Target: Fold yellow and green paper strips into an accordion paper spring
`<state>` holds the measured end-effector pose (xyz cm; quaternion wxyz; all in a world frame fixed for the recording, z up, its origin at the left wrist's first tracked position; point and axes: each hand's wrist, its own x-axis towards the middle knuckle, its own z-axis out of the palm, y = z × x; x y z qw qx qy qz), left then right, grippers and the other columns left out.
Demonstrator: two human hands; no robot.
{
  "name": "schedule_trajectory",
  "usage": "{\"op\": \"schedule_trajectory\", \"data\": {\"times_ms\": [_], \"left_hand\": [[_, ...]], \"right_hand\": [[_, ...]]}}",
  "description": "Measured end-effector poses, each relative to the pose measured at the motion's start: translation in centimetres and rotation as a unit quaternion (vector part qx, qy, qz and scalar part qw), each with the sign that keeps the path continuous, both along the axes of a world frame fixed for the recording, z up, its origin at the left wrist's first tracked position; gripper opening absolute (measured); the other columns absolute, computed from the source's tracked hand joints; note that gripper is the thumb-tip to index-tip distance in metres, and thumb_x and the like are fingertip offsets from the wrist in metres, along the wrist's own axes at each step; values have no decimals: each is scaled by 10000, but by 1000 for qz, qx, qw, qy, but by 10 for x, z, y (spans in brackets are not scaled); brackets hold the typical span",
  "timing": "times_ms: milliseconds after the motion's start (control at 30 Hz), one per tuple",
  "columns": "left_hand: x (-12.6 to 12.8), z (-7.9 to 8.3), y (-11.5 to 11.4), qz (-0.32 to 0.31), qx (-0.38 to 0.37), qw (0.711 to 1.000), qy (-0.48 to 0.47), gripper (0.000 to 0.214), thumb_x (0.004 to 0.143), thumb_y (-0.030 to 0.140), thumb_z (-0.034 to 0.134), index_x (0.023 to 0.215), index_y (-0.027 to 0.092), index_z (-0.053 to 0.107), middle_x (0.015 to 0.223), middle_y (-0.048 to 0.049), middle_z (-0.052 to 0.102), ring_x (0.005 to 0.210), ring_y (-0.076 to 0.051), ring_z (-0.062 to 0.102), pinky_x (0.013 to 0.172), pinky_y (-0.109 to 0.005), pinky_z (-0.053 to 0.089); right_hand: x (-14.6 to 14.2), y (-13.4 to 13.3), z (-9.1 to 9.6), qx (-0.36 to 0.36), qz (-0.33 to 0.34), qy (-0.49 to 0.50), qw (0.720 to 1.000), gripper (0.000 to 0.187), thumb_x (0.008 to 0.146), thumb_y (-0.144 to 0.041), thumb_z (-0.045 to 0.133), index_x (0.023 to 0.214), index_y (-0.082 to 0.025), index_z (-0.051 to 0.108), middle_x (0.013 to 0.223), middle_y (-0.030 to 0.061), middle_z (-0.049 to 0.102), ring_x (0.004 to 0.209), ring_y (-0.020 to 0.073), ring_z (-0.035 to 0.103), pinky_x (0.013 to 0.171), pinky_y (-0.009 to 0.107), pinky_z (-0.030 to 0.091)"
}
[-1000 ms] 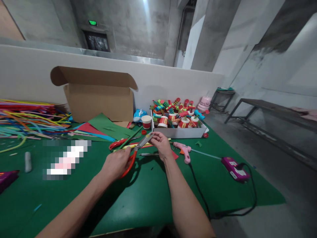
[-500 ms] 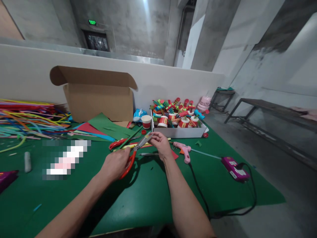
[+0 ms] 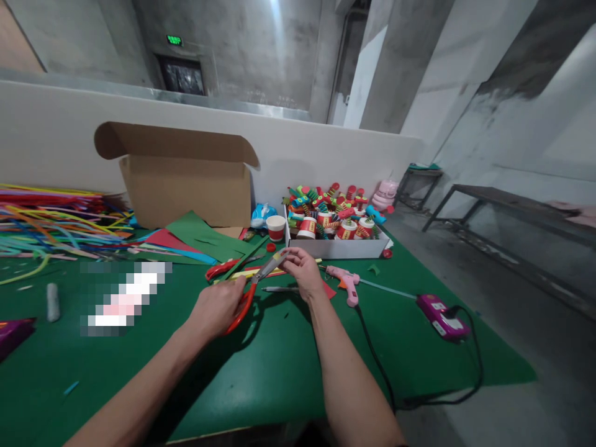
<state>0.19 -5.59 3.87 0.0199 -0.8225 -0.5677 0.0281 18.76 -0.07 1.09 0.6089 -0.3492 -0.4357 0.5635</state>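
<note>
My left hand [image 3: 218, 307] is closed round the red handles of a pair of scissors [image 3: 254, 286], whose metal blades point up and to the right. My right hand [image 3: 303, 274] pinches something small at the blade tips; I cannot make out what it is. Both hands hover just above the green table cover [image 3: 261, 372]. A second pair of red scissors [image 3: 222, 269] lies flat just beyond my left hand, next to a pencil [image 3: 279, 290].
A pink glue gun [image 3: 348, 286] lies right of my hands, its black cord running to a purple plug block [image 3: 442, 316]. Behind stand a white tray of coloured craft pieces [image 3: 338, 248], a paper cup [image 3: 276, 228], an open cardboard box [image 3: 186, 180], green and red paper sheets [image 3: 200, 239] and pipe cleaners [image 3: 46, 220].
Hardly anything has changed: both hands stay at the scissors in the same place, with only a slight shift of the view.
</note>
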Motion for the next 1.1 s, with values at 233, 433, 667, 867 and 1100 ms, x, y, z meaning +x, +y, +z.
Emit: {"op": "schedule_trajectory", "data": {"times_ms": [233, 433, 667, 867, 1100], "left_hand": [[-2, -3, 1, -7, -18, 1000, -15, 335, 875, 255, 280, 1109, 133, 487, 962, -161, 649, 840, -278, 631, 655, -349, 465], [-4, -5, 2, 0, -25, 999, -27, 316, 862, 248, 312, 1111, 158, 485, 955, -140, 652, 847, -250, 630, 678, -325, 459], [-6, -8, 1, -1, -32, 999, -24, 296, 853, 249, 323, 1087, 164, 483, 857, -132, 660, 806, -264, 640, 643, -323, 451], [-20, 2, -9, 42, -31, 998, -34, 271, 864, 279, 313, 1063, 195, 477, 875, -106, 669, 794, -245, 645, 604, -283, 432], [-64, 10, -32, 230, -56, 972, -8, 243, 862, 362, 309, 808, 195, 477, 800, -117, 661, 748, -278, 640, 541, -303, 424]], "right_hand": [[1, 0, -1, -4, 11, 6, 1000, 284, 576, -214, 718, 840, -190, 614, 722, -13, 672, 694, 124, 631, 759, 297, 498], [2, 0, -2, -2, 14, 0, 1000, 285, 575, -218, 726, 836, -192, 614, 718, -15, 670, 674, 119, 625, 749, 296, 501], [3, 0, -1, -3, 22, -8, 1000, 304, 569, -232, 742, 840, -194, 611, 704, -16, 668, 658, 122, 627, 736, 296, 509], [2, -1, 1, -17, 24, 13, 999, 336, 563, -261, 772, 847, -192, 606, 715, -16, 661, 688, 128, 647, 762, 309, 517], [-1, -5, 2, -29, 59, 61, 996, 368, 578, -289, 786, 881, -188, 604, 731, -20, 653, 711, 139, 666, 789, 330, 525]]}}
